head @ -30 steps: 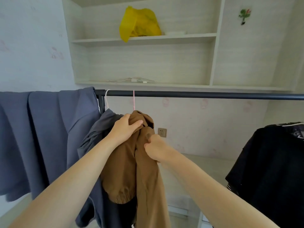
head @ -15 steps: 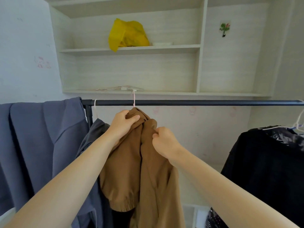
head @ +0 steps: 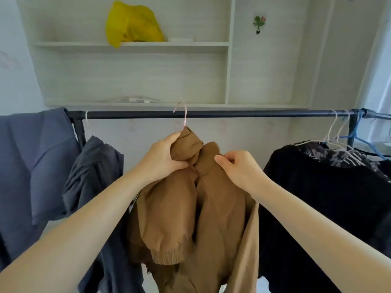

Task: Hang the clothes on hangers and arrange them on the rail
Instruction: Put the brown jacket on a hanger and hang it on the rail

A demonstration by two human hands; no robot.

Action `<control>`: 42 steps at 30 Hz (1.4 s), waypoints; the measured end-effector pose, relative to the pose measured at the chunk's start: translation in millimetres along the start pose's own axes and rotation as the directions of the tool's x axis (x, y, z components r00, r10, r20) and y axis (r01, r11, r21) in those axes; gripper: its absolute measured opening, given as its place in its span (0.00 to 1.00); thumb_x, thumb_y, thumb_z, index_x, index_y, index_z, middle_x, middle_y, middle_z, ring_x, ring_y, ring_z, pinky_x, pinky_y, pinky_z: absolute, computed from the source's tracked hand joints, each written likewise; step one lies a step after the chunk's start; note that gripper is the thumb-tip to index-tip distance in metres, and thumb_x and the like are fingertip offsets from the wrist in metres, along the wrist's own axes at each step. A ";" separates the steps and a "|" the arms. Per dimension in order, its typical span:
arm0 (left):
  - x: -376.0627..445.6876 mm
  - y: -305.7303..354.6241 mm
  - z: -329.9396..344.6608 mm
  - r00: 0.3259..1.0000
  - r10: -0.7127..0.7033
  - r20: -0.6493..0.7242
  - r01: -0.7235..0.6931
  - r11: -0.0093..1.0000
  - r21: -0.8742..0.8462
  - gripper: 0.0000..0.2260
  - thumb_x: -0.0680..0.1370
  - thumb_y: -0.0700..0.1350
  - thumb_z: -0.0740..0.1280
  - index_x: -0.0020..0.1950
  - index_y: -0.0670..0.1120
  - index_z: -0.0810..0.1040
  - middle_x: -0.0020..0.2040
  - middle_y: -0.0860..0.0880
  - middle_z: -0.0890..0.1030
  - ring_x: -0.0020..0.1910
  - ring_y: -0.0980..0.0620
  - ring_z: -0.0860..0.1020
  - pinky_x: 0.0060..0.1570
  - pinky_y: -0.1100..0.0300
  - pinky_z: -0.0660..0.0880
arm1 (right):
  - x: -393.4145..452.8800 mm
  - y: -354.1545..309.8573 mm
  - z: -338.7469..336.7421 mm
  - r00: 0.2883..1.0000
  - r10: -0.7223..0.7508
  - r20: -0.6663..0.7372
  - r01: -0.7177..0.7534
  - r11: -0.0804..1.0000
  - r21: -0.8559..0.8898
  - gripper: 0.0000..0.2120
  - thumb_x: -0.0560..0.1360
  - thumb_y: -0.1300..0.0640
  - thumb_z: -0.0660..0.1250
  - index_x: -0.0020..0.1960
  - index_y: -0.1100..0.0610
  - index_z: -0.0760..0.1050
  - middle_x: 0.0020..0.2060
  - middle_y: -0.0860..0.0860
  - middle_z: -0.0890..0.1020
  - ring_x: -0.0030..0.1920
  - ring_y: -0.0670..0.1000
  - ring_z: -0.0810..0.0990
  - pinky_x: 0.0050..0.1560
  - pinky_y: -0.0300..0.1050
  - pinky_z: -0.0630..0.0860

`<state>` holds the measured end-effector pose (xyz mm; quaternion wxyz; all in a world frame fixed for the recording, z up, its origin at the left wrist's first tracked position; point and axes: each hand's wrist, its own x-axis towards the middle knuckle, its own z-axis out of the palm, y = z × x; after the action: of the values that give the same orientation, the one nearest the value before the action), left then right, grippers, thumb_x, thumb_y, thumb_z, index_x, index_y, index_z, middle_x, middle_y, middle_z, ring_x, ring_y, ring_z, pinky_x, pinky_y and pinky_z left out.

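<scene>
A brown jacket (head: 190,208) hangs bunched on a pink hanger (head: 183,115) whose hook rises in front of the black rail (head: 232,114), near its middle. My left hand (head: 167,157) grips the jacket's collar just under the hook. My right hand (head: 239,168) pinches the fabric of the right shoulder. A dark grey garment (head: 93,172) hangs to the left on a white hanger (head: 86,117). Black clothes (head: 317,187) hang at the right on white hangers (head: 338,132).
A blue-grey cloth (head: 31,157) is draped over the rail's left end. Behind the rail, white wall shelves (head: 135,44) hold a yellow bag (head: 133,24) and spare wire hangers (head: 131,99). A blue hanger (head: 357,134) hangs at the rail's right end.
The jacket on its hanger has shifted right along the rail, away from the grey garment. My view has swung right, bringing the rail's right end and its hangers into sight.
</scene>
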<state>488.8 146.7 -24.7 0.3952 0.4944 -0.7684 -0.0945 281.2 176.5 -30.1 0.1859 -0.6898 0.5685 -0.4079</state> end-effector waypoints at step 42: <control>93.1 107.1 83.2 0.884 0.456 0.107 -0.455 0.780 0.429 0.04 0.74 0.45 0.68 0.47 0.50 0.81 0.45 0.50 0.83 0.45 0.46 0.79 0.44 0.50 0.76 | -159.9 137.1 -164.3 0.981 -0.161 -0.109 0.113 0.928 -0.354 0.10 0.75 0.43 0.60 0.42 0.45 0.76 0.34 0.42 0.80 0.37 0.44 0.79 0.39 0.49 0.78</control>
<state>338.5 101.3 24.9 0.2846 0.3710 -0.8651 0.1815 63.9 321.2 -86.7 -0.0065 -0.7204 0.5930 -0.3597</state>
